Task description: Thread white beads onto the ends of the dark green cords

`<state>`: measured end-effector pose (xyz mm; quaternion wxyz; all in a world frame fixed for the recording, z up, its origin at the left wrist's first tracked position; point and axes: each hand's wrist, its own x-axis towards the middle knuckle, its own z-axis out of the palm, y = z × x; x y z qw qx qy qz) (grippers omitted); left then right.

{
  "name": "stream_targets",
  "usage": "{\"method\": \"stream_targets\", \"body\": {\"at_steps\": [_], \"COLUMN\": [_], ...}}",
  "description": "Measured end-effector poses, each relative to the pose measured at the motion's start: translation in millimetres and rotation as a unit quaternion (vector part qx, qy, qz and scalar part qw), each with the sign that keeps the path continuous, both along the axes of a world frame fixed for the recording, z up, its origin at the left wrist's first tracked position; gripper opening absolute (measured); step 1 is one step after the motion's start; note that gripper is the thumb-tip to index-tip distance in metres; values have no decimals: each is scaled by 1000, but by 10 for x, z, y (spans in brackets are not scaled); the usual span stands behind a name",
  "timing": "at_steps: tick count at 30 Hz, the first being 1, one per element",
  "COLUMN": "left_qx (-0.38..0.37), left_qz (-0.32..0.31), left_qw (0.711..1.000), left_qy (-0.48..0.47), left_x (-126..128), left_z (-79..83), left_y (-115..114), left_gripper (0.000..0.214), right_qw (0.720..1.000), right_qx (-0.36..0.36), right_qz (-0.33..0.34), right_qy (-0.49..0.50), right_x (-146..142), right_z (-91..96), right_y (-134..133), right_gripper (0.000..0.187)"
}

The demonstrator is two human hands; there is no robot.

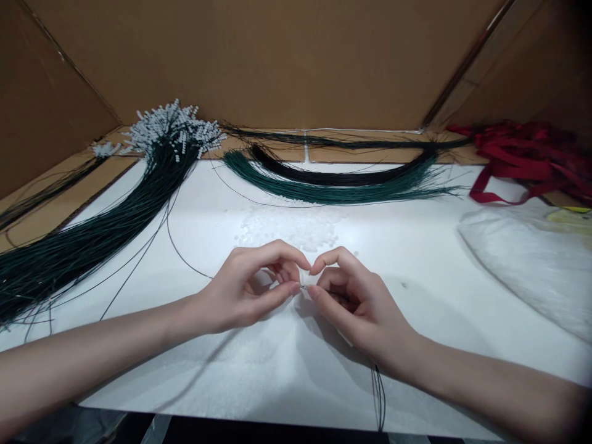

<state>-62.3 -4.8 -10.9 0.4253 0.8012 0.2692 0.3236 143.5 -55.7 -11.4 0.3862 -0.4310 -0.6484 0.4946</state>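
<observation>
Over the middle of the white board, my left hand (259, 287) and my right hand (361, 302) meet almost fingertip to fingertip. Both are closed in a pinch. A tiny piece (303, 286), partly pale and partly dark, shows between the thumb tips; its kind is too small to tell. Several thin dark wires (380, 398) run out below my right hand, and a dark stretch shows inside its curled fingers. Just beyond the hands lies a spread of small white beads (296, 225). One loose wire (178, 253) curves toward my left wrist and passes out of sight there.
A large bundle of dark green wires (139, 203) with white beaded tips (176, 126) lies at left. Green wires (333, 194) and black wires (333, 176) lie behind the beads. Red ribbon (531, 154) and a clear plastic bag (527, 259) are at right. Cardboard walls (277, 61) enclose the board (208, 376).
</observation>
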Motion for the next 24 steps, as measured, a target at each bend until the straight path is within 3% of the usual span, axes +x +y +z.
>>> {"method": "stream_targets", "body": {"at_steps": [7, 24], "left_qx": [-21, -14], "left_qz": [-18, -29], "left_qw": [999, 999], "left_qy": [-21, -35], "left_x": [11, -3], "left_z": [12, 1], "left_y": [-16, -11], "left_gripper": [25, 27], "right_qw": [1000, 999], "right_qx": [9, 12], "right_qz": [-7, -1], "right_qy": [-18, -41], "right_x": [0, 13], "right_z": [-33, 3], "right_y": [-7, 1], "right_gripper": [19, 18]}}
